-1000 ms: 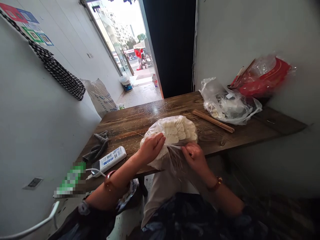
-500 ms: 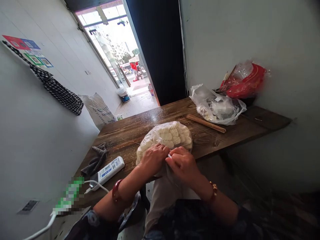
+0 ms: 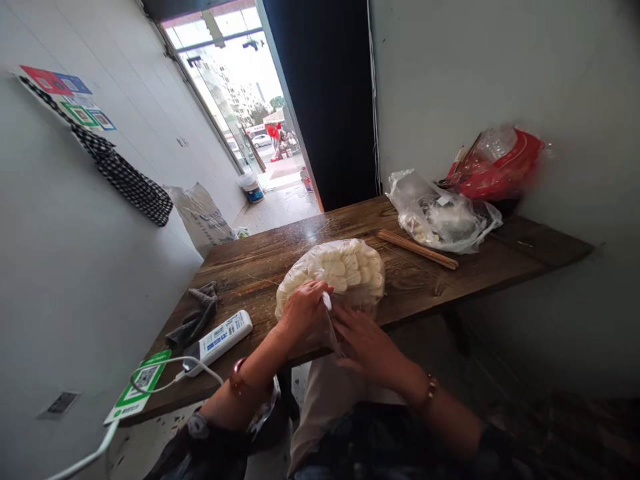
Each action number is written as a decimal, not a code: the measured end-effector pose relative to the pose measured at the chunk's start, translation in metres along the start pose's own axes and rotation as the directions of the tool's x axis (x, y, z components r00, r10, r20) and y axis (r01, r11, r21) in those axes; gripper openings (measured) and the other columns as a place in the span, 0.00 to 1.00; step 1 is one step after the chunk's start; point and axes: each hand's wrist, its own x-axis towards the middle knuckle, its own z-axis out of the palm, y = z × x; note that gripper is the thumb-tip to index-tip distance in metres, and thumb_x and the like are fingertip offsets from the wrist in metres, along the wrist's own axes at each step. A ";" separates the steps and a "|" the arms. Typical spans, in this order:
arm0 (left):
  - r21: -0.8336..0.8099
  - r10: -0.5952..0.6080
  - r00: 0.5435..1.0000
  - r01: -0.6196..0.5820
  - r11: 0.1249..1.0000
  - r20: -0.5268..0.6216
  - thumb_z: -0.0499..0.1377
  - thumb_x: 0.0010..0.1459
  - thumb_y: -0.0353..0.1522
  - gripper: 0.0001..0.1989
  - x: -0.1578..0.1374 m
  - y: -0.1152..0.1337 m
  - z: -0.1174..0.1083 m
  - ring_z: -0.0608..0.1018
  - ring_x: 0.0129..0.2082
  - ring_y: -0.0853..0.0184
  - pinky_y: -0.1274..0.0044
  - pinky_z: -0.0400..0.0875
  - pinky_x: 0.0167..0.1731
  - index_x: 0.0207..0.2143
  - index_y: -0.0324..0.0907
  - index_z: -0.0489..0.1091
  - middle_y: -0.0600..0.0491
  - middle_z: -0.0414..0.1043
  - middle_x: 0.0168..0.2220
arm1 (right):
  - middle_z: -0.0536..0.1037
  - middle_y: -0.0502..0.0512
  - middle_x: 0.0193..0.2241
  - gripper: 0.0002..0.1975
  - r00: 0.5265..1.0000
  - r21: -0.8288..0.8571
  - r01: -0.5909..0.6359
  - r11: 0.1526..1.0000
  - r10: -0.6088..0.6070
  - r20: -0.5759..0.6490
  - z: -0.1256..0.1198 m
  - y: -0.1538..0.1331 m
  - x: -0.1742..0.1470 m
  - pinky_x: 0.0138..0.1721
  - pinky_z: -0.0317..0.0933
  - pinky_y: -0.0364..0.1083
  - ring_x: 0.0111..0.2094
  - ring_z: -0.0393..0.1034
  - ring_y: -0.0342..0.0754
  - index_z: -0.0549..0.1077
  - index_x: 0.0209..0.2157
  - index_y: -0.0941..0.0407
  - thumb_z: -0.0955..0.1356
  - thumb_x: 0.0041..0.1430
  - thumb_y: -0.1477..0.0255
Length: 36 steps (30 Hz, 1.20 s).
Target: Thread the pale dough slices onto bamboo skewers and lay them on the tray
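Observation:
A clear plastic bag [image 3: 367,273] packed with pale, flattish pieces of what looks like food lies at the table's near edge. My left hand [image 3: 304,308] is closed on the bag's gathered plastic, and a white twisted end sticks up beside its fingertips. Against the near right side of the bag rests my right hand [image 3: 367,341], its fingers stretched out and touching the loose plastic. Part of the bag's near side is hidden behind both hands.
A bundle of thin wooden sticks [image 3: 419,250] lies right of the bag, before another plastic bag [image 3: 450,217] and a red package [image 3: 515,167]. To the left are a grey cloth [image 3: 195,317], a white device [image 3: 220,340] with a cable, and a green code card [image 3: 143,387] near the edge.
My right hand has let go of its pinch at the bag's neck and moved slightly down, fingers straightened. The white twisted end now shows more above my left hand. The view has shifted slightly.

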 end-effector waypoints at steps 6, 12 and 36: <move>-0.118 -0.054 0.993 0.041 0.992 -0.106 0.45 0.65 0.35 0.17 -0.004 -0.008 0.002 0.69 0.27 0.68 0.76 0.62 0.29 0.22 0.42 0.60 0.52 0.67 0.24 | 0.77 0.57 0.46 0.15 0.956 0.256 -0.078 0.963 0.145 -0.256 -0.042 0.004 0.042 0.48 0.66 0.48 0.47 0.72 0.49 0.74 0.50 0.53 0.62 0.65 0.73; -0.354 -0.128 0.970 0.048 0.934 -0.208 0.44 0.66 0.35 0.16 -0.011 -0.009 0.006 0.73 0.33 0.66 0.75 0.66 0.35 0.30 0.41 0.68 0.50 0.73 0.30 | 0.78 0.53 0.38 0.12 0.966 0.280 -0.013 0.960 0.085 -0.246 -0.022 0.000 0.098 0.42 0.66 0.46 0.40 0.73 0.48 0.76 0.45 0.53 0.65 0.61 0.76; -0.901 -0.446 0.895 0.185 0.394 -0.011 0.51 0.60 0.46 0.22 -0.015 -0.029 -0.003 0.64 0.20 0.73 0.79 0.57 0.23 0.22 0.39 0.64 0.55 0.65 0.20 | 0.79 0.54 0.35 0.12 0.994 0.471 0.012 0.882 -0.064 0.094 -0.038 0.011 0.106 0.43 0.66 0.47 0.39 0.73 0.49 0.76 0.32 0.54 0.61 0.64 0.72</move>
